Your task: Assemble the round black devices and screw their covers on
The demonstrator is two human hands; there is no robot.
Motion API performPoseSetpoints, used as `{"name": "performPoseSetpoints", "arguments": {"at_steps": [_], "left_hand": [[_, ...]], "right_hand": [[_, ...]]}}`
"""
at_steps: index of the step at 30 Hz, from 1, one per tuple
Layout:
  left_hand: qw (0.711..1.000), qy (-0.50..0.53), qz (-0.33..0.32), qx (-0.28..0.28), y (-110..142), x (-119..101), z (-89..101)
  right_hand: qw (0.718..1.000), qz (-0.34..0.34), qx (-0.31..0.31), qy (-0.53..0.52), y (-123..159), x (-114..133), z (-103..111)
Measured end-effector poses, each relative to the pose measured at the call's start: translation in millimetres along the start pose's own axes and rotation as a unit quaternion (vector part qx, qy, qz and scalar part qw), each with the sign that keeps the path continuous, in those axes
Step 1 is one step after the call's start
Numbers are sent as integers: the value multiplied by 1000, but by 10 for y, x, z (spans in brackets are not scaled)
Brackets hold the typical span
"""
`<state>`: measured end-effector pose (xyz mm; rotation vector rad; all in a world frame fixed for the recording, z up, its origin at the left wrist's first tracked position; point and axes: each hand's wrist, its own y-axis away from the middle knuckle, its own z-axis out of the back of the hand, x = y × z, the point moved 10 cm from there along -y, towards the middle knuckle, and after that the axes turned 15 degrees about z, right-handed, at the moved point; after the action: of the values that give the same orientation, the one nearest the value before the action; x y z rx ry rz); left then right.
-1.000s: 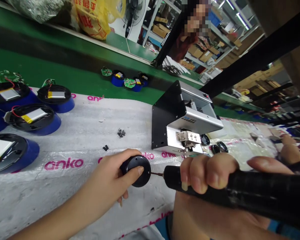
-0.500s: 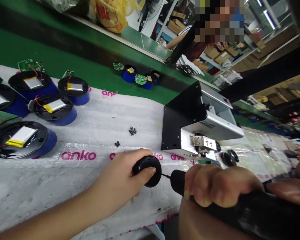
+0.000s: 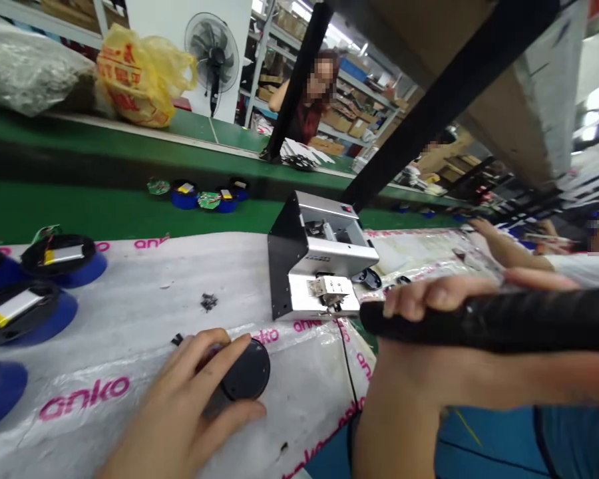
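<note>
My left hand curls round a small black round part with a flat face, its fingers and thumb at the rim, over the white foam sheet. My right hand is wrapped round a black electric screwdriver, lying across the view. The tool's front end is beside the metal plate at the front of a silver and black screw feeder; I cannot make out its bit. A little pile of black bits lies on the foam beyond my left hand.
Blue round housings with batteries stand at left; smaller-looking ones with green boards sit farther back on the green bench. A black cable runs down from the feeder. At right a co-worker's arm reaches in.
The screwdriver has left the black round part and swung up to the feeder's front. My left hand's grip on the part has loosened, the thumb off its face. The view has turned right.
</note>
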<state>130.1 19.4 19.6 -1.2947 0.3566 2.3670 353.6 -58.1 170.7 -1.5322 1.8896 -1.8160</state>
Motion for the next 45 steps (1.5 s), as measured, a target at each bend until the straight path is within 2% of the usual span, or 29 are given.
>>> {"name": "performPoseSetpoints", "arguments": {"at_steps": [1,3,7,10,12,15,19,21,27,32,37,42,45], "left_hand": [[1000,-9,-12,-4,6,4,-15],[1000,-10,-11,10,-18,43,-74],[994,27,54,95,-157,149,-227],[982,55,87,160,-232,129,-293],[974,66,95,192,-251,84,-314],[966,89,114,216,-252,48,-314],[959,131,116,225,-229,9,-296],[956,148,110,227,-217,-3,-288],[952,175,100,229,-218,-23,-272],[940,189,125,255,-235,-28,-311],[941,190,131,249,-252,-33,-281],[946,179,123,239,-240,-33,-262],[954,163,98,233,-234,-79,-273]], "right_hand": [[998,51,-39,27,-94,28,70],[994,84,-54,41,-173,-54,59],[998,28,-33,41,-110,-278,20],[997,-63,-14,31,28,-303,8],[992,-123,10,-10,152,-268,-125],[987,-139,20,-80,281,-117,-424],[978,-185,58,-83,380,-107,-755],[971,-208,89,-82,393,-147,-822],[971,-187,127,-78,437,-186,-799],[977,-153,136,-57,507,-171,-805],[969,-174,158,-80,498,-218,-806],[975,-176,114,-75,573,-212,-721],[988,-118,76,-58,633,-141,-662]]}}
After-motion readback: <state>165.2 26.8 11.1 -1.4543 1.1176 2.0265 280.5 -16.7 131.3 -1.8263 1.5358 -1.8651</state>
